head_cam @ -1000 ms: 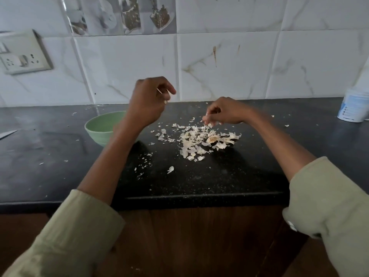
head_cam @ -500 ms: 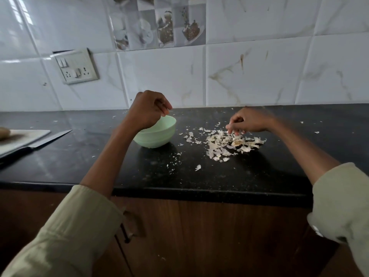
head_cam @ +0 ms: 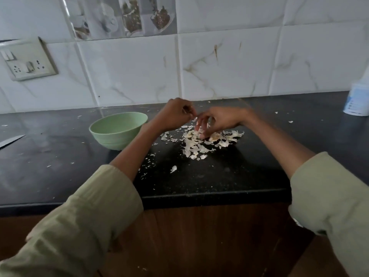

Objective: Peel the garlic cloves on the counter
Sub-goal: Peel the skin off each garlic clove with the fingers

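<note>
Just two hands (head_cam: 175,114) (head_cam: 221,120), one bowl (head_cam: 117,132).

A home kitchen. A black speckled stone counter (head_cam: 209,176) runs along a wall of glossy white marble-veined tiles (head_cam: 129,76), with a band of decorative tiles printed with cups and food (head_cam: 127,17) above. A cream switch-and-socket plate (head_cam: 28,60) is set in the wall. Dark brown wooden cabinet fronts (head_cam: 199,236) sit below. A pale green round bowl (head_cam: 117,130), a steel knife blade (head_cam: 11,141) and papery white garlic skins (head_cam: 199,142) lie on the counter.
</note>
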